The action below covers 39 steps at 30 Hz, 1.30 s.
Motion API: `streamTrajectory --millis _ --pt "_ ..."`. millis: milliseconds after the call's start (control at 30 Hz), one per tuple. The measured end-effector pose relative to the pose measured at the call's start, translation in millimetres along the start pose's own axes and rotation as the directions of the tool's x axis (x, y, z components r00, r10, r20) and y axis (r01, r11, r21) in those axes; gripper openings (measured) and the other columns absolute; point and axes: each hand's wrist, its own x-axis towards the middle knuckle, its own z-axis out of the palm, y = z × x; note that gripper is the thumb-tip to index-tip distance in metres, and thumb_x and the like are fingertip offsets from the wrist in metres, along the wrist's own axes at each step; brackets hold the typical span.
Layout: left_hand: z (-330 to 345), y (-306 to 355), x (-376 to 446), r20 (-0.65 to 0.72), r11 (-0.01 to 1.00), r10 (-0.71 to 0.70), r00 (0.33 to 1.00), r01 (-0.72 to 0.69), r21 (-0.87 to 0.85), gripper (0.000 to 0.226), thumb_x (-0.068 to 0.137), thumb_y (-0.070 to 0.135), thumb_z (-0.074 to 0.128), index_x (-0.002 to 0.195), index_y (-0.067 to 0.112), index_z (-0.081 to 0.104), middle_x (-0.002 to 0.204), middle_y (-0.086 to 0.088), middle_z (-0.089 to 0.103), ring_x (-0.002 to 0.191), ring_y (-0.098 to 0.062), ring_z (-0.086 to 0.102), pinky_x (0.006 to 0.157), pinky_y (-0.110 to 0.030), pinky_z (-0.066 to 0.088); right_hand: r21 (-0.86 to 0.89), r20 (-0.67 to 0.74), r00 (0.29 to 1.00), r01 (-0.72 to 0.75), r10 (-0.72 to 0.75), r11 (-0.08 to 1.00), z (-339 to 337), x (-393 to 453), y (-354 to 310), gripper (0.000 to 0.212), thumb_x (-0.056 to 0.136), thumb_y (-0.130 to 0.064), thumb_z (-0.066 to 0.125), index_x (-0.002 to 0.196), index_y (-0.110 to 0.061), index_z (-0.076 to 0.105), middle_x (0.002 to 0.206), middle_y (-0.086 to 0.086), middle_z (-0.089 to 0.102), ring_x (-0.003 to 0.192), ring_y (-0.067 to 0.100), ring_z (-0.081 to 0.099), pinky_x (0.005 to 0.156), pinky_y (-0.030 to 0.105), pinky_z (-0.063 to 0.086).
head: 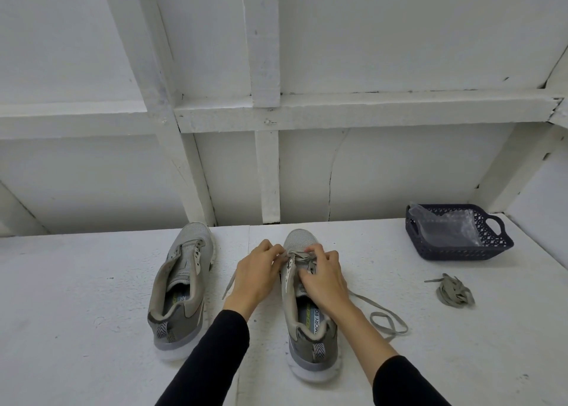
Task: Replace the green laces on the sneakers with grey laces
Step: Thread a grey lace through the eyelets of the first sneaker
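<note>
Threading the grey lace (376,309) through the right sneaker (310,313) at table centre, I pinch it with my left hand (256,275) and right hand (322,278). Left sneaker (179,285) stands unlaced beside; bundled lace (455,290) and basket (458,232) lie rightward.

A plain utility or workshop space, possibly a mock-up booth, is showing here: white-painted wooden framing (266,104) is backing rough white wall panels (399,172), and a scuffed white tabletop (76,282) is running below.
</note>
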Motion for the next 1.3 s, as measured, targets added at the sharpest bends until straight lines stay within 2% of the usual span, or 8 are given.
streamTrajectory --millis 233,367,633,833,967,1100,1200,1300 --pt "13 -2 4 0.096 0.92 -0.134 0.986 0.16 -0.358 0.038 0.102 0.031 0.04 0.07 0.012 0.049 0.08 0.001 0.048 0.08 -0.018 0.047 0.064 -0.032 0.034 -0.044 -0.012 0.998 0.068 -0.069 0.997 1 1 0 0.032 0.086 -0.027 0.054 0.114 -0.041 0.055 0.107 -0.007 0.035 0.098 0.015 0.05 0.079 0.031 0.048" --pt "15 0 11 0.17 0.782 -0.201 0.965 0.263 -0.565 0.045 0.102 0.022 0.044 0.057 0.017 0.046 0.062 0.001 0.048 0.061 -0.013 0.043 0.061 -0.03 0.033 -0.062 -0.001 0.997 0.074 -0.075 0.995 1 1 0 0.033 0.088 -0.029 0.053 0.119 -0.041 0.058 0.108 -0.007 0.035 0.097 0.015 0.05 0.079 0.029 0.046" --pt "18 -3 20 0.269 0.794 -0.232 0.935 0.342 -0.503 0.049 0.103 0.025 0.043 0.055 0.018 0.042 0.057 0.002 0.042 0.054 -0.01 0.038 0.05 -0.019 0.027 -0.178 0.086 0.994 0.078 -0.063 0.981 1 3 -1 0.039 0.091 -0.028 0.045 0.129 -0.036 0.052 0.114 -0.003 0.033 0.106 0.018 0.041 0.091 0.035 0.04" --pt "16 3 24 0.34 0.743 -0.277 0.899 0.424 -0.517 0.05 0.1 0.021 0.049 0.05 0.018 0.042 0.048 0.005 0.038 0.041 -0.003 0.032 0.047 -0.019 0.026 -0.078 0.192 0.98 -0.033 0.047 0.996 -4 13 -4 0.014 0.088 -0.024 0.046 0.093 -0.032 0.057 0.113 -0.004 0.035 0.109 0.015 0.034 0.091 0.035 0.025" --pt "15 5 23 0.366 0.709 -0.322 0.873 0.478 -0.519 0.05 0.1 0.025 0.049 0.051 0.018 0.042 0.048 0.006 0.038 0.046 -0.007 0.033 0.046 -0.018 0.025 0.11 0.18 0.978 -0.126 0.105 0.986 2 27 2 0.017 0.079 -0.035 0.054 0.068 -0.033 0.067 0.111 -0.003 0.047 0.108 0.018 0.052 0.102 0.047 0.037" --pt "14 6 22 0.397 0.626 -0.386 0.833 0.552 -0.55 0.047 0.097 0.022 0.051 0.052 0.018 0.041 0.049 0.005 0.039 0.049 -0.011 0.035 0.053 -0.028 0.027 0.304 0.041 0.991 -0.131 0.124 0.944 5 34 6 0.017 0.092 -0.026 0.056 0.08 -0.025 0.068 0.097 0.004 0.064 0.09 0.018 0.06 0.084 0.033 0.048" --pt "11 6 21 0.377 0.623 -0.41 0.83 0.557 -0.549 0.041 0.094 0.019 0.051 0.054 0.018 0.04 0.051 0.003 0.041 0.053 -0.013 0.037 0.055 -0.029 0.027 0.404 -0.149 0.966 -0.137 0.213 0.904 1 35 14 0.008 0.095 -0.008 0.055 0.093 -0.011 0.062 0.08 -0.002 0.058 0.077 0.015 0.055 0.058 0.007 0.038" --pt "9 7 21 0.349 0.666 -0.47 0.811 0.585 -0.462 0.039 0.092 0.023 0.051 0.054 0.017 0.046 0.055 0.002 0.048 0.057 -0.015 0.043 0.056 -0.028 0.03 0.398 -0.2 0.957 -0.119 0.212 0.91 2 33 21 0.009 0.093 -0.003 0.057 0.092 -0.01 0.062 0.077 -0.002 0.055 0.073 0.016 0.054 0.052 0.004 0.036"
